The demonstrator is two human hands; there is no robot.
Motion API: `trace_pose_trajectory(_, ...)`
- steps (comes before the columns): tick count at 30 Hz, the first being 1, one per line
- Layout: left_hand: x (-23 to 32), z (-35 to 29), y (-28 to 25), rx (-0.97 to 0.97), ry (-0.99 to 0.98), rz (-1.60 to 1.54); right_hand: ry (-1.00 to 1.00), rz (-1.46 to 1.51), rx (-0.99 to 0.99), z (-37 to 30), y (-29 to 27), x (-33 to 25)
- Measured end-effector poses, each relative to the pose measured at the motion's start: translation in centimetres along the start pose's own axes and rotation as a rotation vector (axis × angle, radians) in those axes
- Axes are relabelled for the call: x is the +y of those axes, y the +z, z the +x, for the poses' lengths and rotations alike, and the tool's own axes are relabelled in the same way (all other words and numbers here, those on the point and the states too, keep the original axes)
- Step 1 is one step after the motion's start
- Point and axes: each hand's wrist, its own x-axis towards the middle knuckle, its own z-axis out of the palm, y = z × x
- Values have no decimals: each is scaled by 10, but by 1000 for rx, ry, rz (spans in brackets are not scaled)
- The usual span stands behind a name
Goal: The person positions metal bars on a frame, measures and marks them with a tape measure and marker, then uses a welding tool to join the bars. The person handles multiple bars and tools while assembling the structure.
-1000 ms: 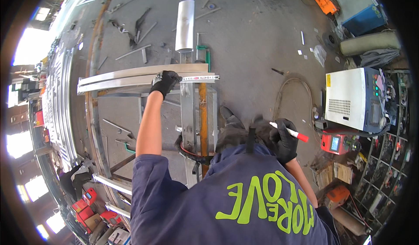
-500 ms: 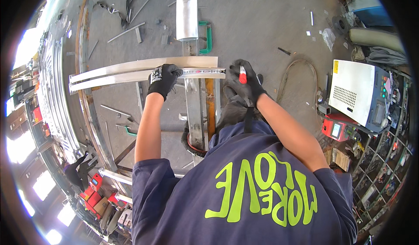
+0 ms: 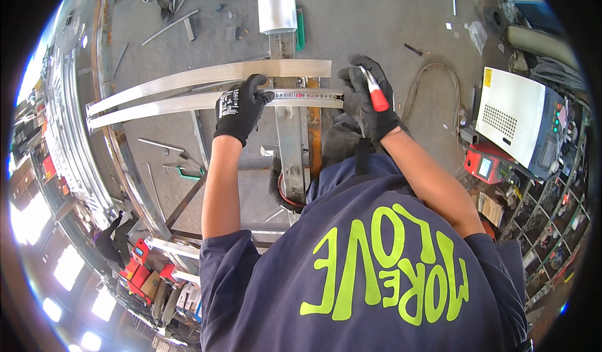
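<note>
My left hand (image 3: 241, 109), in a black glove, is closed over the nearer of two long pale metal strips (image 3: 164, 110) and a tape measure (image 3: 307, 95). The tape's marked blade lies along that strip, running right from my fingers to its end. The farther strip (image 3: 213, 76) lies roughly alongside, with a gap between. My right hand (image 3: 370, 101), also gloved, grips a slim red-and-white marker (image 3: 377, 95) beside the strip's right end. Its narrow end points away from me. Whether the right fingers also touch the tape's end is hidden.
Beneath the strips runs a steel beam (image 3: 290, 139), with a wide shiny metal profile (image 3: 276, 4) at its far end and a green clamp (image 3: 301, 29) beside it. A long rail (image 3: 119, 164) stands left. At right are a white machine (image 3: 508, 120) and a cable (image 3: 419, 82).
The marker has tilted, and its narrow end now shows. My right hand has come beside the nearer strip's end. The view has shifted slightly.
</note>
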Motion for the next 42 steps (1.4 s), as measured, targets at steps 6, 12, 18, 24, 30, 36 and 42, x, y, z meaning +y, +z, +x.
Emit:
trace_pose_trajectory(6,1,10,-7,-165,-37,59,140,-150,-144,13,59,-17)
trace_pose_trajectory(12,-4,10,-7,-154,-24,12,90,-220,-113,23,56,28)
trace_pose_trajectory(18,0,6,-11,-114,43,-20,100,-274,-137,22,48,38)
trace_pose_trajectory(24,-3,5,-10,-135,30,-55,68,-308,-140,24,49,39)
trace_pose_trajectory(30,-5,5,-7,-122,46,-81,-16,-263,-133,24,51,44)
trace_pose_trajectory(36,-3,4,-8,-136,30,-86,72,-317,-144,24,50,38)
trace_pose_trajectory(42,2,4,-11,-134,20,-80,64,-271,-137,26,49,41)
